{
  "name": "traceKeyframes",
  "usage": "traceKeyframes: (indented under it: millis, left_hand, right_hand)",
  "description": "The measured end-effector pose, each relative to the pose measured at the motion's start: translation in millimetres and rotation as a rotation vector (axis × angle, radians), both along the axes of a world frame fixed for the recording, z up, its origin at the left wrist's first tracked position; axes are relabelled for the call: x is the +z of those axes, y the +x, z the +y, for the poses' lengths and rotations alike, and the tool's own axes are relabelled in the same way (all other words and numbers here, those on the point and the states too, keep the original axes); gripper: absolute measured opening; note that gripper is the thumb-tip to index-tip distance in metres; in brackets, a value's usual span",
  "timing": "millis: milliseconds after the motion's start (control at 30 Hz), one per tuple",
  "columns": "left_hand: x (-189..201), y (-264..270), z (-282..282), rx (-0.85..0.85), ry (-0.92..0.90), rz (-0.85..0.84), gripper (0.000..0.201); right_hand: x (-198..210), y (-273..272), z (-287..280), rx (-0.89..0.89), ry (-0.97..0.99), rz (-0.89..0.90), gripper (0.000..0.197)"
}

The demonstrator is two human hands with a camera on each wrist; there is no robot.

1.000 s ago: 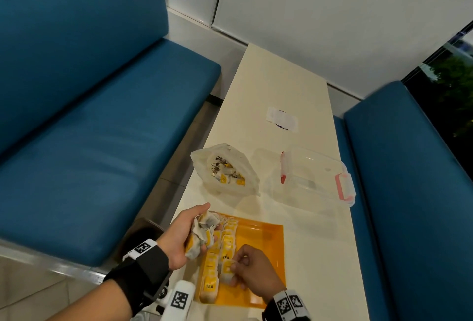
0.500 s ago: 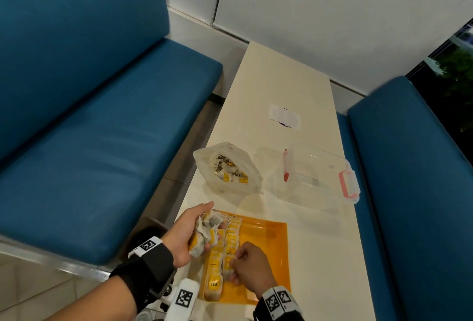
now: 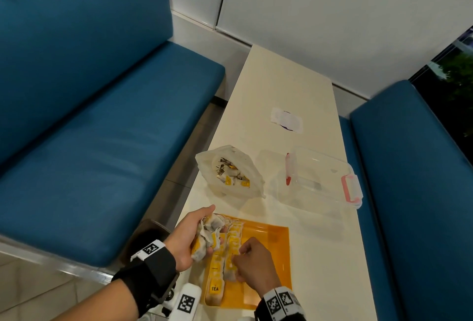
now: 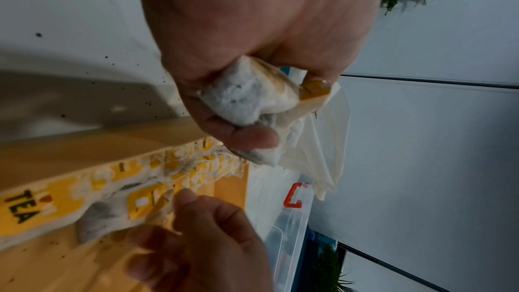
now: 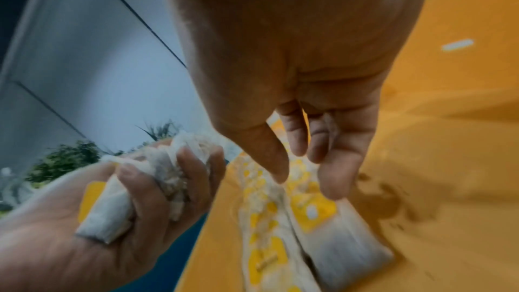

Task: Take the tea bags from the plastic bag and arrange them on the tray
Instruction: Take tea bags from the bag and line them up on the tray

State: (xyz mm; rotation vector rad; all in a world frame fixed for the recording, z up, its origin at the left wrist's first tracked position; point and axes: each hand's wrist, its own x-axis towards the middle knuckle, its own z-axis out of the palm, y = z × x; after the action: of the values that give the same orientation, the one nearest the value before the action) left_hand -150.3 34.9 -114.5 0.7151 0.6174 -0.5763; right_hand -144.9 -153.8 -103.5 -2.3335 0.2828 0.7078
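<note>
Roughly midway, by the look of it: the orange tray (image 3: pixel 271 249) on the bench (image 3: pixel 286 85) already carries two rows of tea bags (image 3: pixel 225 256) along its left side, while its right half is bare. The left hand (image 3: pixel 189 239) is clenched round a bunch of loose tea bags (image 3: pixel 208 233), held just above the tray's left edge as a ready supply. The right hand (image 3: pixel 253 264) hovers low over the second row, thumb and fingers curled down at the newest tea bag (image 5: pixel 331 225); the right wrist view shows the fingertips touching or just above it, and I cannot tell whether they pinch it or have let go. Beyond the tray, the plastic bag (image 3: pixel 230 175) lies open with more tea bags visible inside, so several trips are left. A clear lidded container (image 3: pixel 322 177) sits beside the plastic bag, apart from the work. What remains, I judge, is setting out the handful, then emptying the plastic bag.
</note>
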Motion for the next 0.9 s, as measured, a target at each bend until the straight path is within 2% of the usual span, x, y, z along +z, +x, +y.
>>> traceKeyframes:
  millis: [67,133,200,267,367,467,533,733,833,900]
  left_hand:
    - [-1,0,-1,0.004,-0.006,0.007,0.056]
    - [2,1,-3,0.007,-0.028,-0.002,0.053]
    - [3,3,-6,0.018,-0.042,-0.006,0.048]
    - [4,4,-8,0.045,-0.024,-0.013,0.042]
    - [4,6,-10,0.045,0.045,-0.036,0.040]
    - [10,7,-11,0.072,0.029,-0.032,0.037]
    - [11,7,-11,0.080,0.013,-0.031,0.043]
    - [11,7,-8,0.063,-0.053,-0.004,0.053]
    - [13,7,-5,0.055,-0.047,-0.019,0.063]
    - [12,7,-2,0.075,-0.037,-0.001,0.062]
  right_hand:
    - [16,4,2,0.077,-0.018,-0.151,0.019]
    - [42,3,10,0.142,0.086,-0.317,0.019]
    - [67,0,23,0.239,0.214,-0.409,0.019]
    - [79,-2,35,0.336,0.261,-0.414,0.020]
    - [79,1,48,0.381,0.215,-0.410,0.025]
    - [73,5,53,0.361,0.178,-0.429,0.012]
    - [72,6,54,0.336,0.198,-0.444,0.007]
    - [78,14,52,0.272,0.260,-0.441,0.016]
    - [90,21,47,0.261,0.286,-0.476,0.014]
    - [101,27,39,0.230,0.357,-0.508,0.013]
